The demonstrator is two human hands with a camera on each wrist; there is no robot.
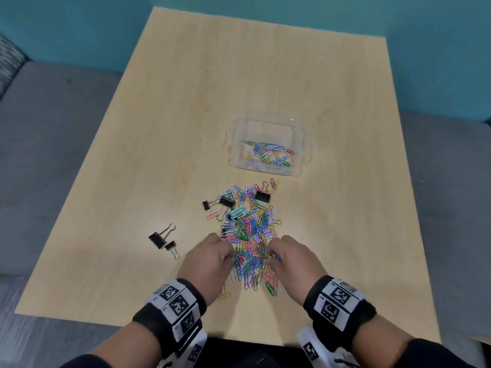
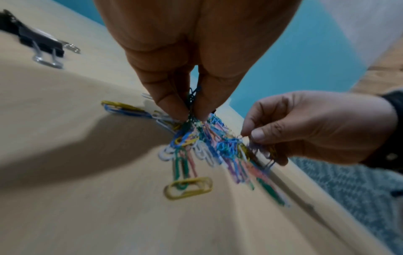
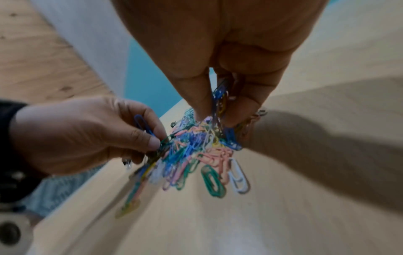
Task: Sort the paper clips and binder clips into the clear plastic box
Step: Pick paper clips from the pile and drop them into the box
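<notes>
- Pale wood-grain rectangular table (image 1: 186, 115); everything sits on it. Teal wall behind, grey upholstered seat (image 1: 61, 144) on the left.
- Clear plastic box with small side handles (image 1: 299, 144), open-topped, centre of the table, just beyond the pile. A loose layer of coloured paper clips already lies in its bottom.
- Heap of mixed coloured paper clips (image 1: 249, 232) (green, blue, pink, yellow, white, lilac) between box and hands, near edge reaching under the fingers.
- Left hand (image 1: 208, 264): at the heap's left side, fingertips pinched together on a bunch of clips; a blue clip shows between its fingers in the right wrist view.
- Right hand (image 1: 293, 264): at the heap's right side, thumb and fingers clamped on a tangle of clips.
- Both wrists wear black bands with black-and-white marker tags.
- Black binder clips with silver wire handles in the heap's far part (image 1: 263, 195); some pastel ones mixed in.
- Two black binder clips set apart (image 1: 162, 241), touching each other, left of the heap.
</notes>
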